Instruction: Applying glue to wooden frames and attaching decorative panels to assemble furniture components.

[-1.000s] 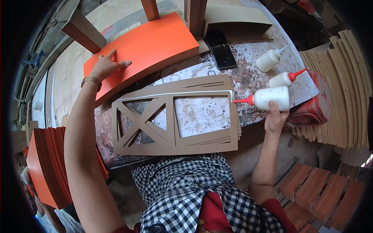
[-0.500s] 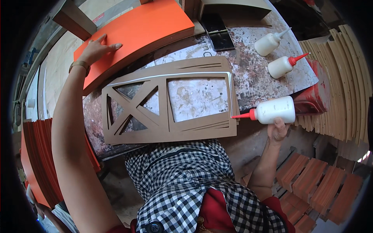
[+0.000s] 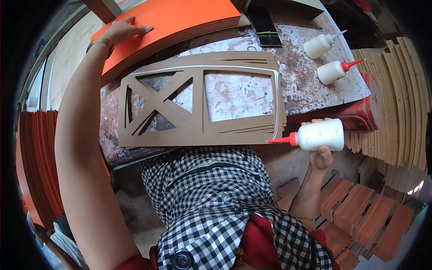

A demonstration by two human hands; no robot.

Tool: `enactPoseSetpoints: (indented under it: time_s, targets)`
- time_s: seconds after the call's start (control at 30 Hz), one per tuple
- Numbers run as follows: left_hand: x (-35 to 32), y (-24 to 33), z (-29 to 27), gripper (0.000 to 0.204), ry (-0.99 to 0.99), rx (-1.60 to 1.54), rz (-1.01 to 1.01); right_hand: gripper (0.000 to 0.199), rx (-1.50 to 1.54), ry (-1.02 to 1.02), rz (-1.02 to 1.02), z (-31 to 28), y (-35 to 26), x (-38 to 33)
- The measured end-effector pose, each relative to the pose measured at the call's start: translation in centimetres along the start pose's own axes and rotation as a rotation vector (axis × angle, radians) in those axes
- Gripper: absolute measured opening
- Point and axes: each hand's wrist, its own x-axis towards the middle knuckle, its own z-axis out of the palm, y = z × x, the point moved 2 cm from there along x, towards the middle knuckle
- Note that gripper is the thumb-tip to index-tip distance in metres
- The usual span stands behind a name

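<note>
My right hand (image 3: 321, 157) is closed around a white squeeze bottle of glue (image 3: 320, 135) with a red cap and nozzle. The nozzle tip meets the lower right corner of a brown cut-out panel (image 3: 198, 103), which lies over several similar ones. A white glue line (image 3: 216, 67) follows the panel's far edge and comes down its right side to the nozzle. At the upper left, my left hand (image 3: 122, 31) rests with fingers spread on a stack of orange boards (image 3: 189, 18), holding nothing.
Two more glue bottles, one with a pale nozzle (image 3: 318, 46) and one red-capped (image 3: 332, 72), stand on the stained table (image 3: 301, 90). A black phone (image 3: 265, 31) lies at the back. Stacked wooden strips (image 3: 398, 103) rise at right, red-brown blocks (image 3: 355, 207) below, and orange-edged sheets (image 3: 38, 162) at left.
The nozzle has moved down the panel's right side to its near corner, and the glue line has grown behind it. My left hand stays on the orange stack; the whole view has shifted slightly.
</note>
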Motion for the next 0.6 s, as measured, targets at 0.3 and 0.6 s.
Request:
enactPoseSetpoints:
  time_s: [0.3, 0.6]
  targets:
    - [2.6, -0.4, 1.3, 0.083, -0.192, -0.142, 0.027, 0.079, -0.034, -0.086, 0.095, 5.0, 2.5, 0.6]
    - [-5.0, 3.7, -4.3, 0.086, -0.144, -0.105, -0.031, 0.083, 0.0, -0.282, 0.178, 12.5, 5.5, 2.3]
